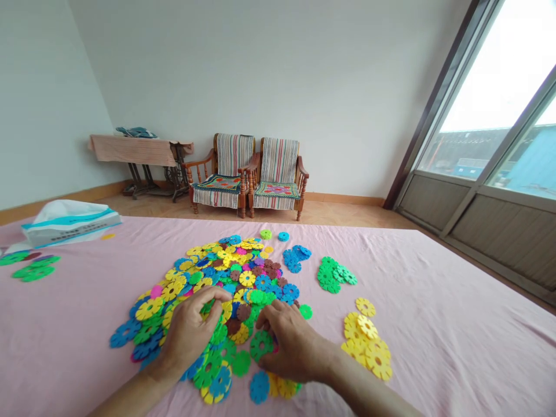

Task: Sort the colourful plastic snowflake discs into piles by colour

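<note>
Left hand (pixel 189 333) curling its fingers into the plastic snowflake discs (pixel 230 278) (grip unclear), right hand (pixel 293 344) spread open, fingertips over a green disc (pixel 262 346)!

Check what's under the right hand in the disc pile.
The right hand lies over the near edge of the pile of plastic flower-shaped discs. A green disc shows at its fingertips. Whatever lies directly beneath the palm is covered and cannot be seen.

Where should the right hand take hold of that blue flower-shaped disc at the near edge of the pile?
Pinch its notched rim from above with the right hand, coming from the near side. The blue disc lies flat on the pink sheet, with bare sheet on that side, and the notches should give the fingertips purchase.
</note>
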Tool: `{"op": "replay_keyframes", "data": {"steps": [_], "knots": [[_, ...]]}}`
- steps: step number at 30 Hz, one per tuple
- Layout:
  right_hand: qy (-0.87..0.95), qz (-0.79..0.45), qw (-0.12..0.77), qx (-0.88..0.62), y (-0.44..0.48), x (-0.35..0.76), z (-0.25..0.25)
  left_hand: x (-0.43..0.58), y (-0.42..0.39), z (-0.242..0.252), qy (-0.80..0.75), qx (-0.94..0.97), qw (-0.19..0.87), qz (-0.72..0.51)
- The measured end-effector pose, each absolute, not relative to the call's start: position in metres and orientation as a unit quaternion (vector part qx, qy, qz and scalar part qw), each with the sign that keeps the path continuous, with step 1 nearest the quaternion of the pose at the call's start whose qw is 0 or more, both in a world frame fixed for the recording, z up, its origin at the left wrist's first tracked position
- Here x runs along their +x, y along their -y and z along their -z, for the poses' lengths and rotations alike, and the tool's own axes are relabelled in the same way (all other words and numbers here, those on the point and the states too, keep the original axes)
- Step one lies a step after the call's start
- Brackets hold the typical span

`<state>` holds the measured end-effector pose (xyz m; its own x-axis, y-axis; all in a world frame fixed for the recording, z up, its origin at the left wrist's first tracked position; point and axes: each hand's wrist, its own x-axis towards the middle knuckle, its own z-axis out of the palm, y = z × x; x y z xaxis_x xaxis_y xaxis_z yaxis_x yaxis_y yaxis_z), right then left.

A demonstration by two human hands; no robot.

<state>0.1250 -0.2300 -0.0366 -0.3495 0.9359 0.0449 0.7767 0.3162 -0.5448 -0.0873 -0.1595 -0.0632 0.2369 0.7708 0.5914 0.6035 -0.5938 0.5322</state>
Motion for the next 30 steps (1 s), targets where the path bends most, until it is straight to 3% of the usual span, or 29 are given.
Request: {"op": "replay_keyframes", "data": {"steps": [4,7,13,22,30], "knots": [[0.784,-0.253,0.199,-0.53,0.223,0.129,0.035,-0.087,0.159,0.063,-0.439,0.78,0.1,-0.435],[0.743,-0.257,0.263,-0.559,0.206,0.157,0.036,-0.087,0.159,0.063,-0.439,0.781,0.099,-0.433],[0.601,-0.133,0.362,-0.7,0.163,0.256,0.048,-0.088,0.159,0.067,-0.44,0.783,0.11,-0.425],[0.54,-0.071,0.388,-0.744,0.162,0.3,0.056,-0.087,0.16,0.064,-0.437,0.783,0.102,-0.431],[0.693,-0.153,0.335,-0.62,0.186,0.201,0.045,-0.084,0.164,0.06,-0.44,0.78,0.128,-0.427]]}}
